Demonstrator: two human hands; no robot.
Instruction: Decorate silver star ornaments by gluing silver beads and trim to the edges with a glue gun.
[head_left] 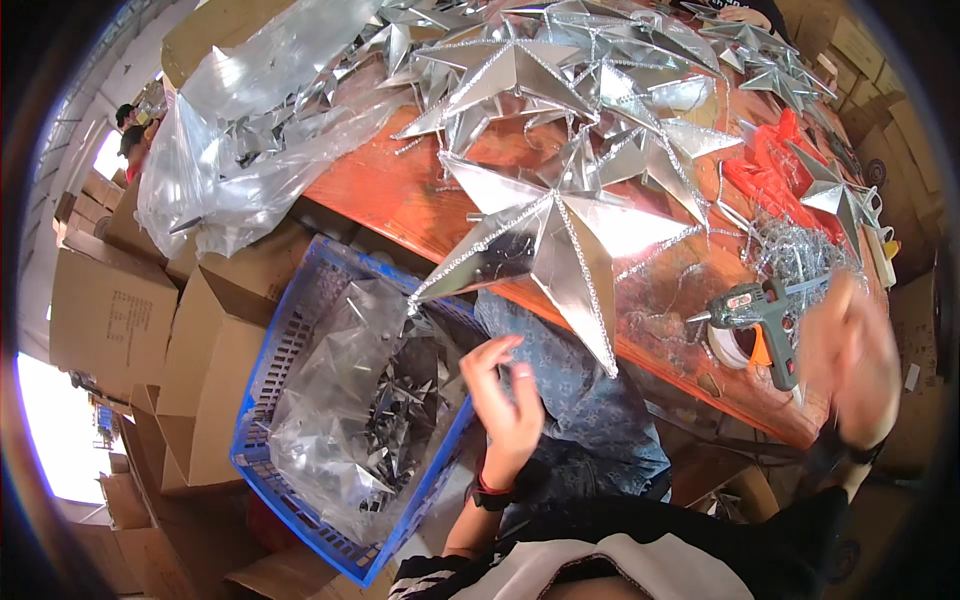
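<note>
A large silver foil star (575, 245) edged with beaded garland lies at the front of the orange-red wooden table (370, 195), two of its points reaching past the edge. Just below it, over my lap, my left hand (505, 402) is raised with thumb and fingers apart, holding nothing. At the table's right side my right hand (850, 355) is smeared by motion, so its fingers are unclear. A dark green glue gun (748, 308) with an orange trigger lies next to that hand. Beside it sits a tangle of silver garland (795, 245).
More silver stars (515, 80) are heaped across the back. A blue plastic basket (258, 375) with bagged foil stars stands left of my legs. A clear plastic bag (190, 185) hangs over the table's left end. Red plastic (770, 180) lies at right. Cardboard boxes (112, 310) stand at left.
</note>
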